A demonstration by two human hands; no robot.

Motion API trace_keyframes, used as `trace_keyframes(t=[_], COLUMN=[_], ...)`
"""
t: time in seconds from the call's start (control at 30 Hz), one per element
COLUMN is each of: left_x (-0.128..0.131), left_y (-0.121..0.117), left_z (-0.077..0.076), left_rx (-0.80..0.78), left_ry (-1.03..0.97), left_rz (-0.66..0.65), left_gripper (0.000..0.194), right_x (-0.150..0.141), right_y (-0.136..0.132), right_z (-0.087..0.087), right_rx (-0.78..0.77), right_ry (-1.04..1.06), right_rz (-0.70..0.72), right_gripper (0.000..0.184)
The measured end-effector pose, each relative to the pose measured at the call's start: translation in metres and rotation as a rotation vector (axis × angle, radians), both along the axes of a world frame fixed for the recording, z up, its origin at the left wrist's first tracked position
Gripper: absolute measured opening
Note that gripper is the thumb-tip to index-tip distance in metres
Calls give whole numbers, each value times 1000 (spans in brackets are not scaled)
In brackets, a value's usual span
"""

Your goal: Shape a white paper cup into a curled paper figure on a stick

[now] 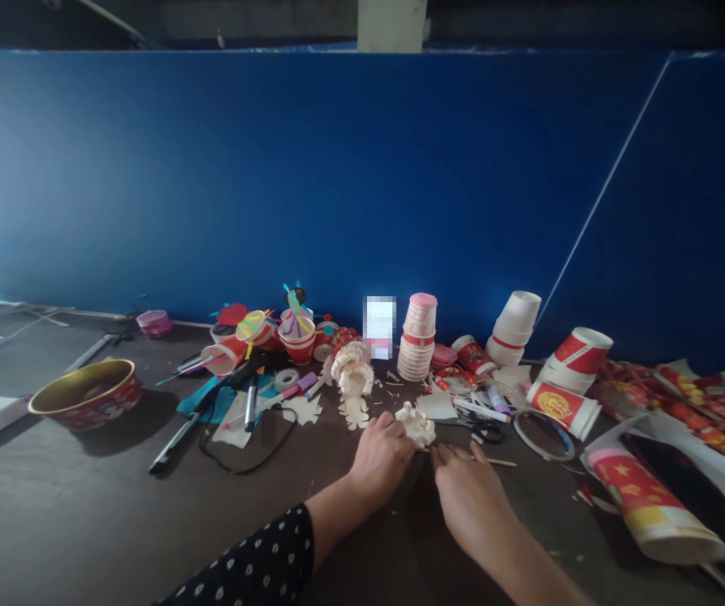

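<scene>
Shredded paper cup (417, 424) at left hand (381, 454) (red cup (296, 347) holds colored strips (293, 318))

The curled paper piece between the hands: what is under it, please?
The curled paper piece appears to rest on the dark tabletop; directly beneath it is covered and cannot be seen.

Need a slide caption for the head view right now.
Left hand and right hand at a curled paper-cup piece, thin wooden stick alongside, stacked paper cups behind.
</scene>
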State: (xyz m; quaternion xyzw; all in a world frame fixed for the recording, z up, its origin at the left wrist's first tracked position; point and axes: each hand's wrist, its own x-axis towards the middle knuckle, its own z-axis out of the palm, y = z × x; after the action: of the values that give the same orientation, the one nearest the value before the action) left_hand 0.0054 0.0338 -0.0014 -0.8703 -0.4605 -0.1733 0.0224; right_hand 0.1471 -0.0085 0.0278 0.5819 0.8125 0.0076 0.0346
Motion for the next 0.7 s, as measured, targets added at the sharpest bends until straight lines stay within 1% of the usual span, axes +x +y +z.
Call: trace_keyframes(t=[0.2,0.3,0.4,0.5,0.7], left_x=[-3,-4,-4,-5,-8], left_y=[-2,-5,-7,-9,-11], left_z=[-2,-2,-1,0,2], left_rx=[48,47,33,6,-63], left_ry=[-22,-21,-15,-31,-101], left_rz=[-39,-40,-37,-32,-4], left_gripper=[26,25,23,22,20], right_x=[12,18,22,23,24], right_y=[7,12,17,20,23], right_z=[-3,-3,-4,-6,-11], right_rx=[73,82,62,54,92], right_ry=[135,215,296,352,391], right_rz=[1,7,25,21,40], right_gripper=[35,29,24,23,22])
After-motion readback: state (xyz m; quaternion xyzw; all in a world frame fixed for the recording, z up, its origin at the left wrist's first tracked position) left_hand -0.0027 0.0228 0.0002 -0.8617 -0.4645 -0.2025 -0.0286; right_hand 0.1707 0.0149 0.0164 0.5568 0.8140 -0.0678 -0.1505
